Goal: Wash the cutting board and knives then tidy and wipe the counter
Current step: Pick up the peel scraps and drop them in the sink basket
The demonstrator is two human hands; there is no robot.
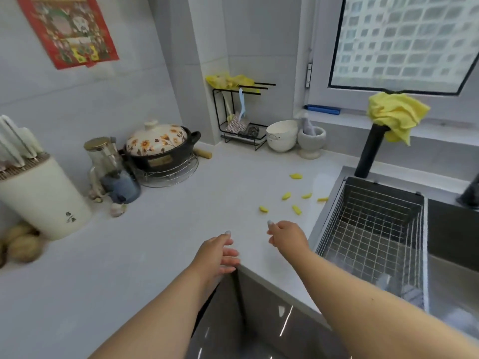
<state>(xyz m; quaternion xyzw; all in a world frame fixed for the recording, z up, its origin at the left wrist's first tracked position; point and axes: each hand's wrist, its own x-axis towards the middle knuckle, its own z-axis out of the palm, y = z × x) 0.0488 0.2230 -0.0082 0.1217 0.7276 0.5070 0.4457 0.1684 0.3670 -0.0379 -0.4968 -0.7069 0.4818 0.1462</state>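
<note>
Yellow against pale grey: found a handful of small yellow food scraps (296,209) scattered over the light grey stone counter (160,229), close to its edge beside the steel sink (453,268). Saw white-handled knives (15,143) standing in the cream round knife block (39,198) far off to the left, well apart from both hands. Could not find the cutting board anywhere in view. Judged from that the washing as likely finished and the tidying step as the one in hand.

Held the left hand (220,255) low at the counter's inner corner, fingers fairly straight and loosely spread, gripping nothing; could not tell whether touching the edge or just above it. Reached the right hand (287,235) out over the counter, forefinger stretched toward the nearest scrap, remaining fingers loosely curled, likewise empty. Stopped short of the scraps, near but not touching.

Noted the rectangular wire drain basket (363,242) set in the sink just right of the scraps, and a crumpled yellow cloth (396,117) draped on the black tap (368,151) behind it.

Reckoned the next move to call for gathering the scraps: sweeping them with the right hand toward the counter edge, perhaps cupping the left below to catch them, minding the light pieces so as not to flick them to the floor. Only then fetching the cloth for the wipe.
</note>
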